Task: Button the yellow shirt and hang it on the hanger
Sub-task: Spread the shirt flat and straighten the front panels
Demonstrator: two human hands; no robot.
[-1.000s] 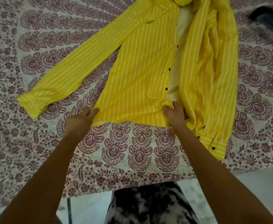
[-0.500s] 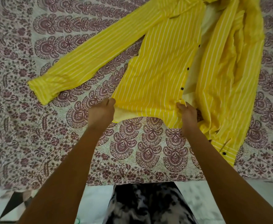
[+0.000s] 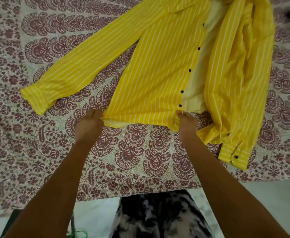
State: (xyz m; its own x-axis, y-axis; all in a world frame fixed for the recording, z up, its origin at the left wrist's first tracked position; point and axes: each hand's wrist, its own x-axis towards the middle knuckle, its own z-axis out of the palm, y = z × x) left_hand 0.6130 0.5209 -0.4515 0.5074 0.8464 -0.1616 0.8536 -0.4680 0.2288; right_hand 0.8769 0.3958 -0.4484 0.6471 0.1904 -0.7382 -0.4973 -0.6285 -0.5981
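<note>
**Pull the hem flat before buttoning**

Find the yellow shirt (image 3: 158, 74) lying open on the table's printed cloth (image 3: 140, 152), toward the far right corner, hem turned to the near edge. Note the grip: left hand (image 3: 89, 124) pinching the hem at the side-seam corner, right hand (image 3: 186, 122) pinching it at the placket corner, just below the lowest button (image 3: 180, 105). Both clamped on fabric, well apart, with the front panel stretched between them.

Judging from this, smoothing the button panel, with nothing fastened yet. 5 dark buttons showing along the placket, the pale inner side (image 3: 197, 79) exposed beside them. The other front panel (image 3: 235, 74) sits bunched toward the right edge, with its sleeve cuff (image 3: 235, 157) nearest the near edge.

Pull both corners evenly toward the near edge, low over the cloth, until the stripes run straight. Avoid tugging 1 corner harder; likely to skew the placket. Next, probably, spread the bunched panel flat and lay its buttonhole edge over the buttons. Match the lowest pair first so the hems line up.

No hanger in view.
</note>
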